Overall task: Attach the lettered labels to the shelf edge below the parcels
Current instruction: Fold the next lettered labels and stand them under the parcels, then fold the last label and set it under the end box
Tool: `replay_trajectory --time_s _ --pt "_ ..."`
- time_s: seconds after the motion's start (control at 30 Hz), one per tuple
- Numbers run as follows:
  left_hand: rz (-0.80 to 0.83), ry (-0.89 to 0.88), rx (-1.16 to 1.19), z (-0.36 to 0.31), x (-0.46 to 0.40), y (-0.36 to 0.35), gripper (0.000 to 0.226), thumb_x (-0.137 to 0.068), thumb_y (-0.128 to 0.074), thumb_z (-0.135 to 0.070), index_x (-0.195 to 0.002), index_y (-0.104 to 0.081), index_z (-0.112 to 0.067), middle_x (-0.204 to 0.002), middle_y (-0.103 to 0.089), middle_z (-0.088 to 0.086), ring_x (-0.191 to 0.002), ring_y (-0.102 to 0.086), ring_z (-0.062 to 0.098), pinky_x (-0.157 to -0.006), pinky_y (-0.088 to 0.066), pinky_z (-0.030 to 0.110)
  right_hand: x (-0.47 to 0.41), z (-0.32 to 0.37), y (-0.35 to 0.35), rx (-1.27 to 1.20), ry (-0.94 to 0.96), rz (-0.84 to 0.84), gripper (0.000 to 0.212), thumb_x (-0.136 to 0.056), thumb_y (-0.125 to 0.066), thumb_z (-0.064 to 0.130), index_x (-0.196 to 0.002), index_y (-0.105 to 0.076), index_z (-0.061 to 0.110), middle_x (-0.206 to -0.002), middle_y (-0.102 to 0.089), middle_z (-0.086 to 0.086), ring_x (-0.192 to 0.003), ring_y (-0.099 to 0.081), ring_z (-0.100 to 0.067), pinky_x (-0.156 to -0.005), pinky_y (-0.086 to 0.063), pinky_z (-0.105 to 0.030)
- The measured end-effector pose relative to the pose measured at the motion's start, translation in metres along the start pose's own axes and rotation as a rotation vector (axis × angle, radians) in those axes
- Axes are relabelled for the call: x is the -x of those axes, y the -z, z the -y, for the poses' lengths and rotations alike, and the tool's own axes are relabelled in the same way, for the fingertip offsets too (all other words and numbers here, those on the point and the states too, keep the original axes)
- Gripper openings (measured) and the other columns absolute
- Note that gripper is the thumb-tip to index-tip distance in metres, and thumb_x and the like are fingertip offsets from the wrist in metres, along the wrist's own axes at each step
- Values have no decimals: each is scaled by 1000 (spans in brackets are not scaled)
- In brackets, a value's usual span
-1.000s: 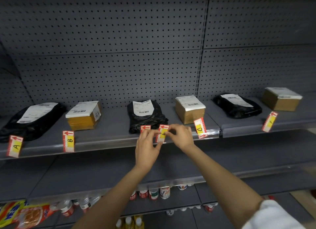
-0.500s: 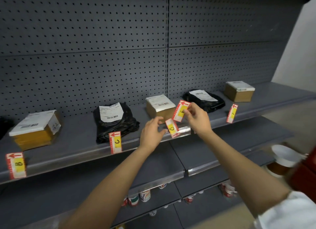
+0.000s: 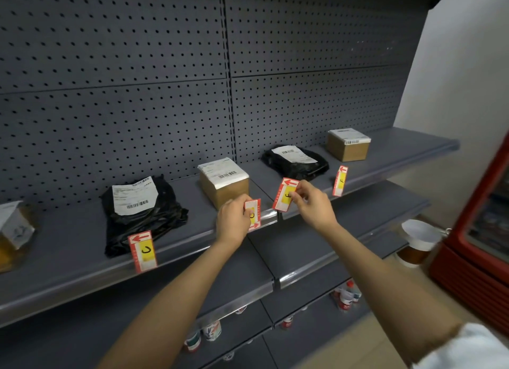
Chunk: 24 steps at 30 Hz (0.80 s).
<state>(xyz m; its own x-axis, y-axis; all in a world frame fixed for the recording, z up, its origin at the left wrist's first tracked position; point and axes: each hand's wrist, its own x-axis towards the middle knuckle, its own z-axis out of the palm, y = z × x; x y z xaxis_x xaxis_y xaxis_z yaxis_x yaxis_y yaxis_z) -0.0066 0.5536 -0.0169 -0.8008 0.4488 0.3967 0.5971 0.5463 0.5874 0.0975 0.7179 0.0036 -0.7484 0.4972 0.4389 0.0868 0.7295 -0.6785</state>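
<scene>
- My right hand (image 3: 312, 203) is pinching the E label (image 3: 285, 195) at frame centre, just beside the shelf edge (image 3: 303, 207).
- My left hand (image 3: 234, 221) is gripping the tilted label (image 3: 254, 213) on that edge.

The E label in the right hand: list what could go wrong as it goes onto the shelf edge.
1. The right hand pinches the E label by one side only, tilted; it may clip on crooked.
2. The D label, under the left hand, sits very close; the two could crowd or overlap.
3. The black parcel lies further right, so the label might land off its mark.
</scene>
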Motion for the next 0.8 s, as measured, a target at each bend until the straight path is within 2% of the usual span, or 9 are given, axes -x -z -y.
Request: replay_trajectory --time_s 0.1,0.23,0.47,0.6,0.8 --pt "-76 -30 20 -3 0 1 20 -76 -67 -13 -92 -60 -23 -90 -66 6 -90 -58 28 -77 -48 39 -3 -11 5 -4 -21 1 15 -91 -56 24 -98 -57 11 -94 -70 -6 -87 -63 -25 -76 -51 -41" --pt "-229 -114 69 -24 -8 2 34 -72 -72 -22 -104 -60 -24 -101 -59 4 -99 -52 22 -87 -42 37 -14 -31 20 -1 -62 -14 18 -92 -55 24 -102 -58 10 -99 -70 -7 -90 -63 -25 -78 -50 -40" --pt "-102 -253 -50 -84 -23 -55 30 -79 -67 -22 -107 -59 -23 -106 -59 2 -103 -50 20 -88 -33 30 -43 -79 59 38 -38 3 19 -92 -56 24 -104 -57 10 -102 -70 -8 -92 -63 -27 -75 -48 -36" --pt "-63 -196 -70 -113 -32 -101 29 -79 -67 -23 -107 -58 -23 -107 -60 0 -104 -51 19 -89 -34 30 -65 -120 92 32 -23 37 21 -91 -56 25 -105 -58 9 -102 -70 -9 -92 -64 -27 -76 -50 -38" --pt "-117 -61 -27 -147 -51 -154 33 -76 -70 -21 -107 -61 -23 -103 -63 0 -99 -54 20 -87 -44 35 -99 -169 123 -19 10 159 19 -90 -58 26 -100 -61 11 -91 -67 0 -84 -60 -19 -73 -45 -31"
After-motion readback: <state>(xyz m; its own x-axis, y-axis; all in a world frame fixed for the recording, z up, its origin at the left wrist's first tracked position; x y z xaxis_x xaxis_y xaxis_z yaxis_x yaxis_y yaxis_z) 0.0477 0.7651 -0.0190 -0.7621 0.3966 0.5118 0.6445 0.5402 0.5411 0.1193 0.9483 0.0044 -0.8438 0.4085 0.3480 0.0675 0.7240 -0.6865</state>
